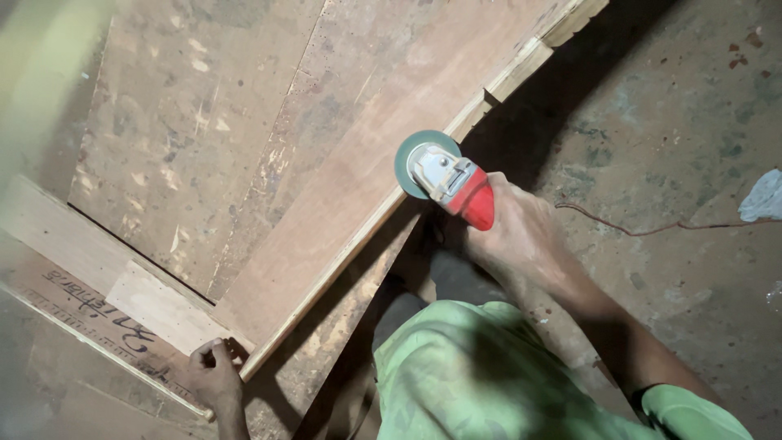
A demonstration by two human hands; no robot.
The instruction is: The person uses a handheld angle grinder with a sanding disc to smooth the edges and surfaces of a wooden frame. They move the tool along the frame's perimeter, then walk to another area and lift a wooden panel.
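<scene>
Gripping the grinder (444,175) on the plank's (358,179) edge, right hand (517,232); left hand (213,371) curled on the plank's end.

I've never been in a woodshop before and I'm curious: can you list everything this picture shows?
Long board: one, reddish brown, slanting across the middle.
Plywood sheet: one, scuffed brown, under the board.
Pale wood strip: one, light tan, lower left.
Angle grinder: one, red and grey body with green disc, at the board's edge.
Cord: one, thin, reddish, on the floor at right.
Cloth scrap: one, whitish, right edge.
Floor: grey, stained.
Green garment: bottom centre.
Left hand: on the board's lower end.
Right hand: gripping the grinder.
</scene>
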